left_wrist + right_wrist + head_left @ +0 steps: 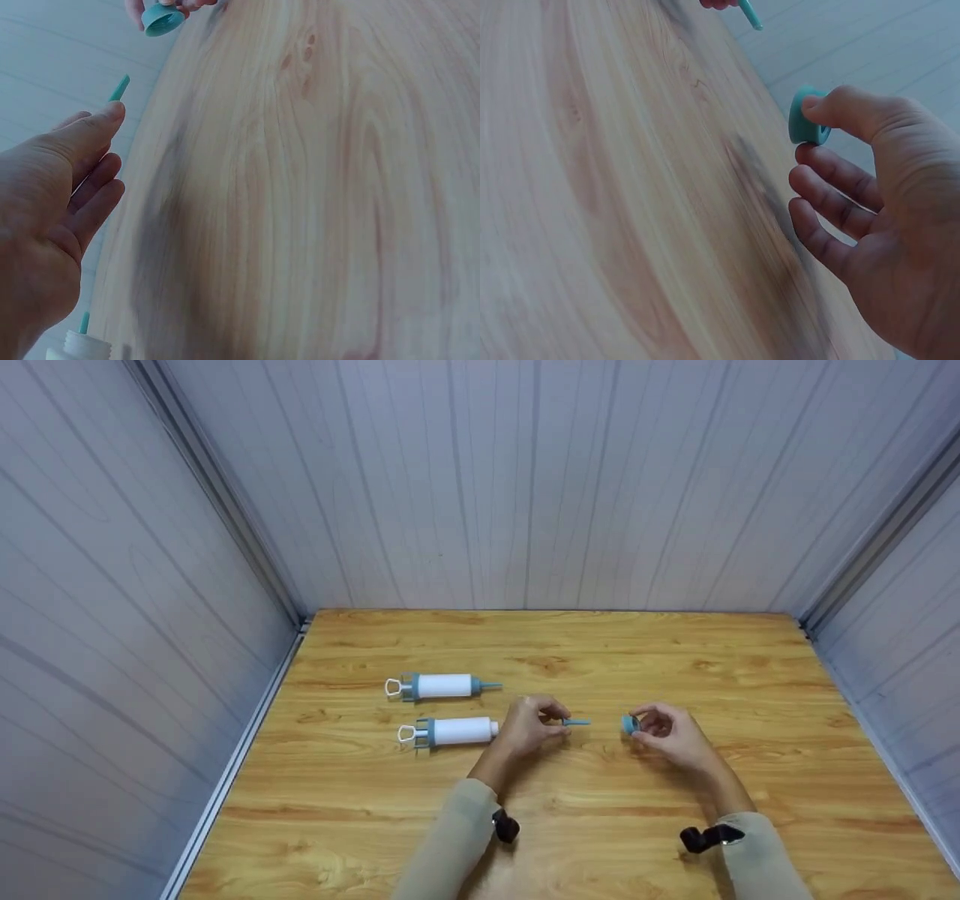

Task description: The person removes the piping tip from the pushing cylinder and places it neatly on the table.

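My left hand point(529, 727) pinches a slim teal nozzle point(579, 722) between thumb and fingertips; its narrow tip points right. Facing it across a short gap, my right hand point(679, 735) holds a teal screw cap point(628, 725) by its sides with thumb and finger. In the left wrist view the wide, hollow side of the cap point(163, 21) shows. Just left of my left hand lies a white icing syringe point(461, 730) with a teal collar, its bare threaded end partly beside the hand. The nozzle and cap do not touch.
Farther back, a second icing syringe point(444, 685) lies parallel, with a teal cap and nozzle on its end. Both rest on a wood-grain table point(600, 652). Pale panel walls point(525, 510) stand behind the table and at both sides.
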The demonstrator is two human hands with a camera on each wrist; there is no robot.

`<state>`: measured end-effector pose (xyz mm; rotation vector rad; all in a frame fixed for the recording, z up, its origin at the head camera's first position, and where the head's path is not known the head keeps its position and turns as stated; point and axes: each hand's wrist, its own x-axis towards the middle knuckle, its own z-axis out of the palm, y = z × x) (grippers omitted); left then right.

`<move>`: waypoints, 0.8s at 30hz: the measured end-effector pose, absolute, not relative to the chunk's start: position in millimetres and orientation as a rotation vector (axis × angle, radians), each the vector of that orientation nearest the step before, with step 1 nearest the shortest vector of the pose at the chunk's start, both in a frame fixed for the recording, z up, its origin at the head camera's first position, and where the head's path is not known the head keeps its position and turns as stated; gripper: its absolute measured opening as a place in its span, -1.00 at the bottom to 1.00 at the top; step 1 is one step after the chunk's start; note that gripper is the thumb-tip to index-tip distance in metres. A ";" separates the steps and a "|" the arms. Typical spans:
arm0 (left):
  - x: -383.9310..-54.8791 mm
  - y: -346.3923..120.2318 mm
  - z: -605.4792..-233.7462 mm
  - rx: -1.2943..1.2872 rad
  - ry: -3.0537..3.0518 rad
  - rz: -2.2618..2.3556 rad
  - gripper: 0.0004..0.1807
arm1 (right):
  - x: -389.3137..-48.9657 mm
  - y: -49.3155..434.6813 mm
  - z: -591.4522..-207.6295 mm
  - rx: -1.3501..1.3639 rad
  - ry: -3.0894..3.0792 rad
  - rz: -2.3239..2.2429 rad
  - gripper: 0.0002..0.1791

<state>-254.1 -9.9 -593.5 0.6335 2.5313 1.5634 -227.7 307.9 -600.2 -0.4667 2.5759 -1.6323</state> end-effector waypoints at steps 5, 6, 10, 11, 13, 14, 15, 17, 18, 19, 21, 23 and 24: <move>-255.7 -11.1 -600.0 0.632 2.522 1.524 -0.85 | -227.6 310.0 -599.3 -0.433 2.606 -1.548 -0.63; -257.9 -11.6 -604.5 0.630 2.517 1.522 -0.85 | -227.8 310.3 -599.1 -0.424 2.609 -1.540 -0.63; -271.6 -12.2 -629.9 0.646 2.514 1.505 -0.85 | -227.9 311.0 -597.5 -0.397 2.617 -1.506 -0.63; -275.6 -12.0 -637.4 0.657 2.519 1.497 -0.84 | -227.8 311.1 -597.2 -0.391 2.617 -1.499 -0.63; -282.3 -11.2 -650.2 0.680 2.524 1.485 -0.84 | -227.7 311.4 -596.9 -0.388 2.614 -1.487 -0.63; -285.0 -10.9 -655.1 0.697 2.531 1.475 -0.83 | -227.6 311.5 -596.8 -0.388 2.611 -1.482 -0.63; -287.3 -10.7 -659.1 0.708 2.535 1.466 -0.83 | -227.4 311.6 -596.8 -0.391 2.607 -1.478 -0.62; -289.6 -10.4 -663.9 0.721 2.548 1.448 -0.82 | -227.6 312.1 -597.0 -0.387 2.605 -1.472 -0.62; -289.8 -10.3 -664.8 0.722 2.553 1.440 -0.82 | -227.6 312.3 -597.2 -0.387 2.605 -1.469 -0.62; -285.2 -8.9 -659.2 0.731 2.595 1.403 -0.81 | -227.5 312.3 -597.2 -0.387 2.606 -1.465 -0.62; -282.8 -8.9 -656.4 0.737 2.615 1.385 -0.80 | -227.5 312.3 -597.3 -0.388 2.609 -1.458 -0.63; -277.6 -9.3 -648.8 0.750 2.647 1.355 -0.80 | -227.5 312.4 -597.7 -0.385 2.617 -1.446 -0.64; -274.8 -9.3 -644.7 0.746 2.655 1.352 -0.80 | -227.4 312.4 -597.8 -0.384 2.619 -1.441 -0.64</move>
